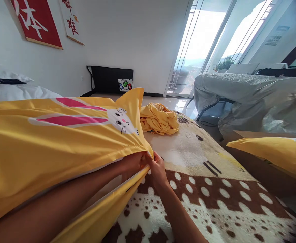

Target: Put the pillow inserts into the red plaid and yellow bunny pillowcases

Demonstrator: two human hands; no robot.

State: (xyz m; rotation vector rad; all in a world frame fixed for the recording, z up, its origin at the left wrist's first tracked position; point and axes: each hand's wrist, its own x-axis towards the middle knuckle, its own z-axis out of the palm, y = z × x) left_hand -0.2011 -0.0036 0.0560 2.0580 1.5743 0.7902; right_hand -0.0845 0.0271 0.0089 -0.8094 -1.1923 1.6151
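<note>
A yellow pillowcase (87, 141) with a white rabbit face and long pink ears stretches from the left edge to the middle of the view. Its long opening faces me, and my left forearm reaches inside it. At the opening's right end my left hand (138, 160) is closed on the cloth, partly covered by the fabric. My right hand (158, 168) pinches the same spot from outside, its fingertips meeting the left hand. The lower edge of the opening sags toward me beneath my left arm.
A crumpled yellow cloth (160, 118) lies on the patterned blanket (201, 189) beyond my hands. At right, another yellow fabric item (274, 153) rests beside a plastic-covered table (254, 91). A black folded panel (107, 79) leans on the wall; white bedding (16, 91) is at left.
</note>
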